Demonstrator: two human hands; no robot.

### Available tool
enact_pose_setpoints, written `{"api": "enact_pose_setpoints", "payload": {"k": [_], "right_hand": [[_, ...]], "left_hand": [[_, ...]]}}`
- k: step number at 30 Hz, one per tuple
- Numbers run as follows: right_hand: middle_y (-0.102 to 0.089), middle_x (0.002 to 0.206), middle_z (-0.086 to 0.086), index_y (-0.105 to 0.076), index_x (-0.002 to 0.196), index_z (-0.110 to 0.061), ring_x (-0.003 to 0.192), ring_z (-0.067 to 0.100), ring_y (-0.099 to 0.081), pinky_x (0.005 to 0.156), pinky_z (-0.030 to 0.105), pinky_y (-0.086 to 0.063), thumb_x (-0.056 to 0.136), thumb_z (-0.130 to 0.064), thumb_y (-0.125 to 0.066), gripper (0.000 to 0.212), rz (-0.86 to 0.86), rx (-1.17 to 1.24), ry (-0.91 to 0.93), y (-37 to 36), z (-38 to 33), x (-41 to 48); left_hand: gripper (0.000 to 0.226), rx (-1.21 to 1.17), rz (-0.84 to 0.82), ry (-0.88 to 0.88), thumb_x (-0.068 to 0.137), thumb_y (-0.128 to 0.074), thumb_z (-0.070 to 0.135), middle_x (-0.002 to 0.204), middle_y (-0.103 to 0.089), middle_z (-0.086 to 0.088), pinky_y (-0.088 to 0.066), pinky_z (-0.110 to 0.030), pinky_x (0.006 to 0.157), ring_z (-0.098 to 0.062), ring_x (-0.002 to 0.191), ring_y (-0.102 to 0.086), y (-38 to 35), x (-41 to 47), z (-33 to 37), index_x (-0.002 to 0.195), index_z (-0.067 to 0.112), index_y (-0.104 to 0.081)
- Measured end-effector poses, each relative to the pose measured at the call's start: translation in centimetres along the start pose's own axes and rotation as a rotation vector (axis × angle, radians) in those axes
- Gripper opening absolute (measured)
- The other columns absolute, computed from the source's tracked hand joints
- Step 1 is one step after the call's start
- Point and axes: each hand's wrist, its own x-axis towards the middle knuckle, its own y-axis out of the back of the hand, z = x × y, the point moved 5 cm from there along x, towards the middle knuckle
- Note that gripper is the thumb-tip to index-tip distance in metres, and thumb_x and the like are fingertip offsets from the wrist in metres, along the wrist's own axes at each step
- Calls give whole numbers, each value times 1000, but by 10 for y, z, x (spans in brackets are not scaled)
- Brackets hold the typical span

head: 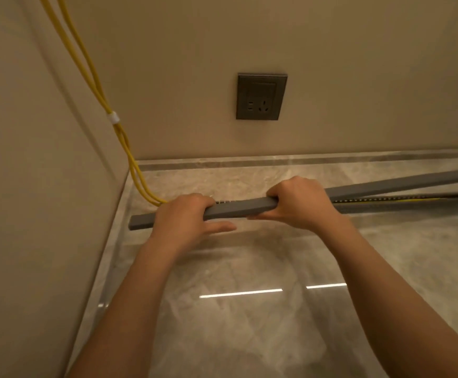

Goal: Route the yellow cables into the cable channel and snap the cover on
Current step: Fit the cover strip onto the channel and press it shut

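Observation:
A long grey cable channel lies on the marble floor, running from near the left wall to the right edge. Its grey cover sits down on the left stretch and lifts away from the channel towards the right. My left hand grips the cover and channel near the left end, fingers curled over the top. My right hand grips them further right, thumb underneath. Two yellow cables hang down the left wall, held by a white clip, and enter the channel behind my left hand. Yellow cable shows inside the open stretch.
A dark wall socket sits on the back wall above the channel. The left wall stands close beside the channel's left end. Glossy marble floor spreads in front, with a skirting strip along the back wall.

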Motion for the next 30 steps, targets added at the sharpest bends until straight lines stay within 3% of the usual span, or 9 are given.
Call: {"api": "enact_pose_setpoints", "payload": {"k": [4, 8, 11, 13, 16, 18, 22, 24, 30], "right_hand": [[-45, 47, -8, -50, 54, -24, 47, 9, -42, 45, 26, -30, 68, -77, -46, 55, -7, -41, -21, -8, 30, 6], [-46, 49, -9, -50, 55, -26, 49, 9, -44, 47, 26, -33, 66, -79, -47, 54, -24, -16, -53, -23, 40, 7], [-43, 50, -11, -43, 52, -28, 52, 11, -44, 48, 26, -30, 65, -78, -48, 52, -1, -32, -68, -27, 40, 8], [-45, 53, -9, -45, 54, -25, 54, 14, -44, 50, 27, -32, 66, -77, -49, 53, 5, -40, -88, -30, 40, 10], [-48, 60, -7, -50, 61, -25, 58, 16, -45, 53, 28, -34, 66, -75, -52, 51, 24, -27, -108, -32, 37, 12], [-48, 64, -7, -53, 64, -25, 59, 16, -45, 52, 28, -33, 65, -73, -55, 48, 40, 1, -105, -31, 36, 11], [-43, 59, -7, -52, 61, -25, 58, 20, -49, 48, 26, -27, 64, -71, -60, 47, 58, -42, -82, -22, 31, 8], [-40, 52, -8, -53, 60, -26, 55, 21, -50, 47, 25, -23, 64, -75, -55, 49, 67, -107, -68, -11, 28, 11], [-45, 45, -8, -56, 60, -26, 42, 12, -40, 42, 21, -24, 58, -84, -22, 67, 123, -116, 6, 20, 19, 22]], "left_hand": [[67, 142, -20, -31, 76, -20, 74, 98, -65, 5, -39, -35, 77, -18, 95, -52, 5, 12, -18, 103, 30, -63], [37, 84, 213, -58, 89, -47, 47, 132, -53, -2, -22, -42, 107, -26, 127, -35, 26, 20, -37, 114, 23, -62], [35, 56, 488, 35, 83, -63, 29, 141, -41, -12, -19, -47, 110, -36, 130, -29, 53, 20, -56, 116, 17, -63], [34, 212, 546, 51, 79, -65, 22, 143, -39, -14, -13, -55, 112, -39, 133, -27, 64, 24, -63, 113, 15, -64], [23, 700, 256, -20, 81, -60, 20, 147, -36, -13, 12, -58, 108, -35, 142, -10, 54, 34, -66, 101, 13, -68], [25, 834, 40, -33, 90, -48, 24, 136, -51, -14, 21, -53, 106, -30, 142, -16, 38, 34, -74, 99, 16, -70], [43, 766, -17, 4, 98, -34, 37, 88, -71, -4, -1, -42, 117, -24, 108, -51, 27, 29, -85, 92, 18, -72], [38, 664, 12, 61, 98, -37, 32, 89, -70, -5, -12, -34, 112, -22, 104, -50, 24, 28, -88, 95, 16, -71], [30, 275, 198, 227, 90, -56, 26, 113, -60, -18, -21, -17, 101, -30, 121, -39, 16, 20, -90, 101, -1, -66]]}}
